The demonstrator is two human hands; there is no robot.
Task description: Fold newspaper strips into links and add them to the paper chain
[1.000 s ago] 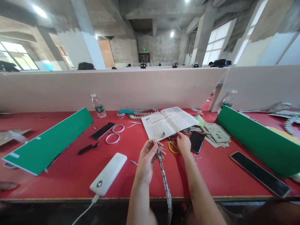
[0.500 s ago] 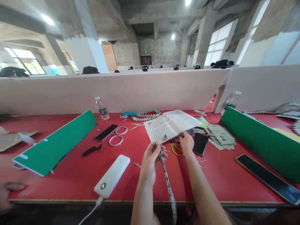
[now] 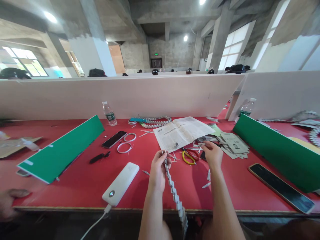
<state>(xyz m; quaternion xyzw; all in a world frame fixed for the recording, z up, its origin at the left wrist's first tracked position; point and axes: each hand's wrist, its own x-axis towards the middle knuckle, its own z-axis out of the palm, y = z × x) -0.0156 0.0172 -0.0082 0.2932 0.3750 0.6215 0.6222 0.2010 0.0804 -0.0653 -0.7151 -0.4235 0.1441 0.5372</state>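
My left hand (image 3: 159,165) pinches the top end of a folded-paper chain (image 3: 173,186), its zigzag links hanging down past the table edge. Among loose paper strips to the right, my right hand (image 3: 212,154) has its fingertips closed on a small pale paper strip (image 3: 200,144). Below those fingers a dark phone (image 3: 203,156) is partly covered by the hand. Scissors with yellow and red handles (image 3: 188,157) lie between my hands, their blades partly under the open newspaper (image 3: 183,133).
A white power bank (image 3: 120,184), a phone (image 3: 114,139), two white rings (image 3: 124,147) and a black-handled tool (image 3: 100,157) lie left. Cut paper sheets (image 3: 235,145) and a large phone (image 3: 281,187) lie right. Green dividers (image 3: 62,150) flank the space. Another person's hand (image 3: 13,200) rests at far left.
My right hand has moved right, away from the newspaper's edge and over the phone, uncovering the scissors. My left hand has shifted slightly left with the chain.
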